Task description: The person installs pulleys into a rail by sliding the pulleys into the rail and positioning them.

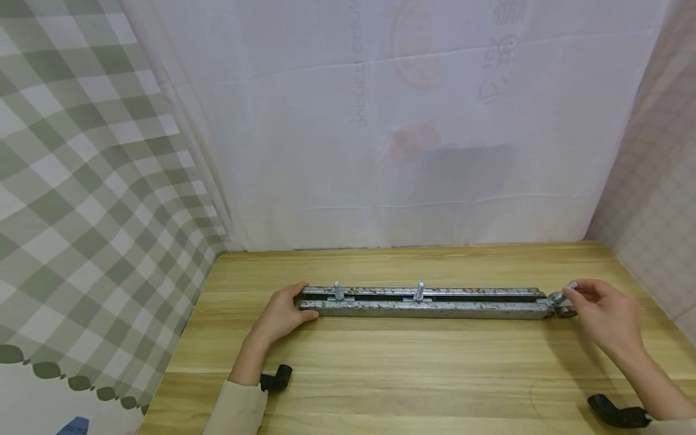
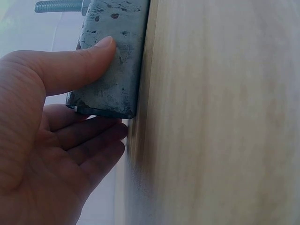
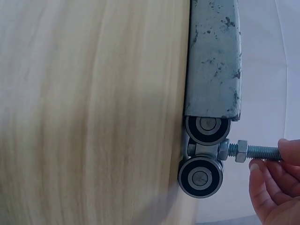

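A slotted metal track (image 1: 435, 309) with worn, spotted sides lies lengthwise on the wooden table. Two threaded bolts (image 1: 419, 292) stand up out of its slot. My left hand (image 1: 283, 311) grips the track's left end, thumb (image 2: 79, 65) on the near side and other fingers around the far side and end. At the right end, my right hand (image 1: 609, 314) pinches the bolt (image 3: 263, 152) of a roller carriage (image 3: 204, 161). One wheel (image 3: 207, 125) sits at the track's open mouth, partly inside; the other wheel (image 3: 200, 178) is outside.
The wooden table (image 1: 408, 368) meets a white sheet (image 1: 326, 151) behind the track. A green checked cloth (image 1: 81, 181) hangs at the left, and a pale cloth (image 1: 658, 199) at the right. Black wrist-worn devices (image 1: 280, 377) show below both hands.
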### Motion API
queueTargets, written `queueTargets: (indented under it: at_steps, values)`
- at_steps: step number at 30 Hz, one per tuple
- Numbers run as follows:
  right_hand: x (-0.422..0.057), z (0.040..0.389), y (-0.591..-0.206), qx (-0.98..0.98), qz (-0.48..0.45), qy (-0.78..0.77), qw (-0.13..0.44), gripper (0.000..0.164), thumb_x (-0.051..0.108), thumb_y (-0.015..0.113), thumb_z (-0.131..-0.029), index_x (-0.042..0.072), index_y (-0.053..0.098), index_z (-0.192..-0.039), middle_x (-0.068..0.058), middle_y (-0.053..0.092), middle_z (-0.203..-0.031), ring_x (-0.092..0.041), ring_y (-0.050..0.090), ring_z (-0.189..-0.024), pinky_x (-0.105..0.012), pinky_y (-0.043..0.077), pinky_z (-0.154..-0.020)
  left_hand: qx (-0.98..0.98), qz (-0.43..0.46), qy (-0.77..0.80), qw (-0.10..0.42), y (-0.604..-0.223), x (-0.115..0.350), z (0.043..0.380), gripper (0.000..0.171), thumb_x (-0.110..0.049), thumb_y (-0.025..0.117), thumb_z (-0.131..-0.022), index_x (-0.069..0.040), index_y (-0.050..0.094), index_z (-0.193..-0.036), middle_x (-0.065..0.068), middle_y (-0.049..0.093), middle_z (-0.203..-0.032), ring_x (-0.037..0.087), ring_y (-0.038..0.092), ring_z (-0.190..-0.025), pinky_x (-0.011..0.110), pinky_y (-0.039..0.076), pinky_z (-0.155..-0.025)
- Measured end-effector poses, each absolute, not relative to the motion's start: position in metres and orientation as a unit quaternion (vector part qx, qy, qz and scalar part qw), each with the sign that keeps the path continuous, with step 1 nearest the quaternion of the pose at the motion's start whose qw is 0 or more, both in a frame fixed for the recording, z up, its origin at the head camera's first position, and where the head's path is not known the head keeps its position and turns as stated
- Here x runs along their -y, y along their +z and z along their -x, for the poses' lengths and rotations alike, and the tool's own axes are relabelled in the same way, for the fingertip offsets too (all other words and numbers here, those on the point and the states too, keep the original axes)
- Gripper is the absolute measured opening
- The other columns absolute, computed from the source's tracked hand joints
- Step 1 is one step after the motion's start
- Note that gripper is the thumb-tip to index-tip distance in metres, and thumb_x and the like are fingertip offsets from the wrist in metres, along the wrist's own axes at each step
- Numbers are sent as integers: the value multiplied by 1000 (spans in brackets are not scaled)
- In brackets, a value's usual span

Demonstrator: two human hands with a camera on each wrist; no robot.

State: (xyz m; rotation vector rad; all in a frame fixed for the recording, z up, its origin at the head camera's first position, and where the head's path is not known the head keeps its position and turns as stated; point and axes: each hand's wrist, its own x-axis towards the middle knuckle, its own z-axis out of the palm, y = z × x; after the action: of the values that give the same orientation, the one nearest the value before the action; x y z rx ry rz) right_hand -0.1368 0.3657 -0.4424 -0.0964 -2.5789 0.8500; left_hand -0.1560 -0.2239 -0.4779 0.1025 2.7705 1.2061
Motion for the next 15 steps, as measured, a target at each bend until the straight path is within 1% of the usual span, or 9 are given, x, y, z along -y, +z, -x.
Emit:
queueTargets:
  at_steps: [8, 15]
  values:
    - [-361, 134, -444, 927, 22, 319, 197, 23, 5, 71, -97, -15, 69, -109, -25, 74, -85, 20, 47, -65, -13, 42, -48, -914, -34, 401, 60, -479, 223, 155, 79, -22, 88, -88, -2, 50, -154, 21, 49, -157, 42, 41, -148, 57, 37, -120]
    - [-357, 134, -442, 926, 17, 325, 190, 24, 8, 71, -98, -14, 69, -109, -23, 74, -86, 18, 49, -67, -15, 44, -49, -916, -34, 397, 52, -477, 224, 155, 79, -21, 89, -87, -1, 51, -154, 22, 50, -155, 42, 42, -147, 57, 37, -120]
